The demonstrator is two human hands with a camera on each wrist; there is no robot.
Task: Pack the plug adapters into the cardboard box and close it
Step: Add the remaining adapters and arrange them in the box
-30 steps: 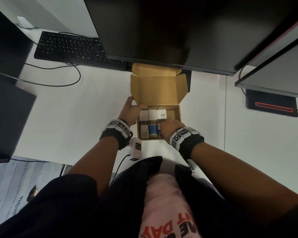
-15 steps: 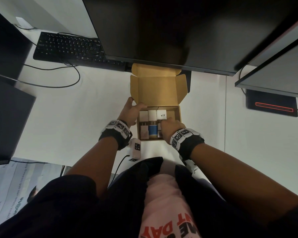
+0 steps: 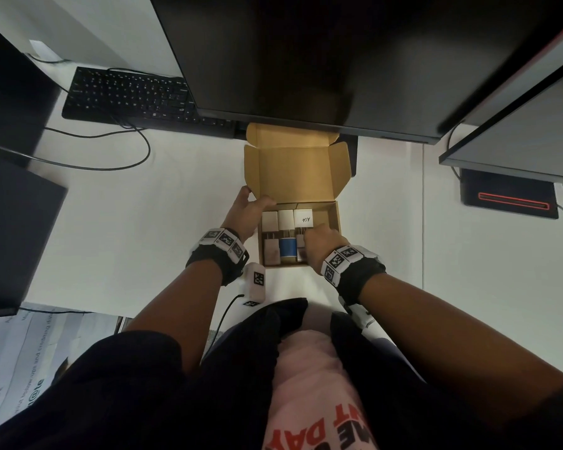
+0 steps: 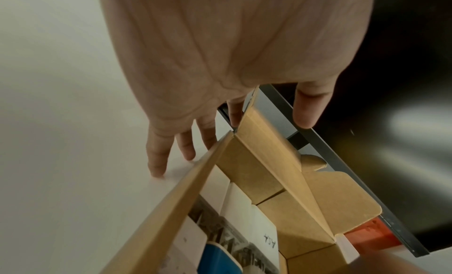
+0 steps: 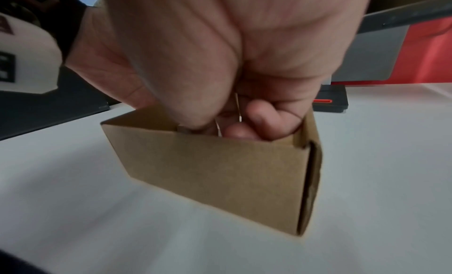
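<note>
In the cardboard box [image 3: 333,219] on the surface, the right hand [image 3: 322,243] curls round an adapter [image 3: 301,246] at the box's near right corner, while the left hand [image 3: 246,212], fingers relaxed, braces the box's left wall, lid standing open behind.

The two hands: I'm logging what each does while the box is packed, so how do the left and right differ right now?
The left hand has its fingers extended at the far-left corner of the cardboard box, fingertips on the white desk beside its wall; the right hand has fingers curled, reaching down into the box's near-right part. The left hand holds nothing; the right seems to pinch a plug adapter, mostly hidden. Both wear marker wristbands.
</note>
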